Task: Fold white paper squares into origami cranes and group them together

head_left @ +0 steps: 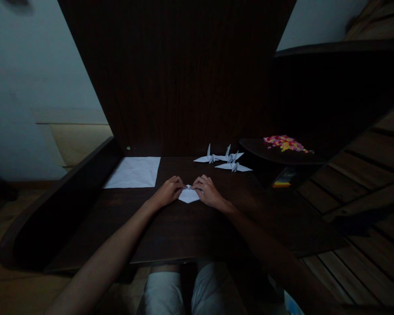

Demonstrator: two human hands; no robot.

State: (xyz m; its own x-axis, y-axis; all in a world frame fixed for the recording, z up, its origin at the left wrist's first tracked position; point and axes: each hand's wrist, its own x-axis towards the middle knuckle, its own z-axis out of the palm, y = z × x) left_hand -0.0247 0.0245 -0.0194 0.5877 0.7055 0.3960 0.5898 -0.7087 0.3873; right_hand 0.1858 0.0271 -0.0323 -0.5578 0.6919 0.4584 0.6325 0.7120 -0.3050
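A folded piece of white paper lies on the dark wooden desk between my two hands. My left hand grips its left side, fingers closed at the paper's upper edge. From the other side my right hand holds the right part, its fingers curled onto the top. The paper's lower edge comes to a blunt point toward me. Beyond my right hand, several folded paper cranes stand near the back of the desk. Flat at the back left is a creased white paper sheet.
A small side shelf on the right carries a pile of pink, red and yellow bits. Under it sits a partly hidden item with a yellow edge. A raised dark side panel bounds the desk on the left.
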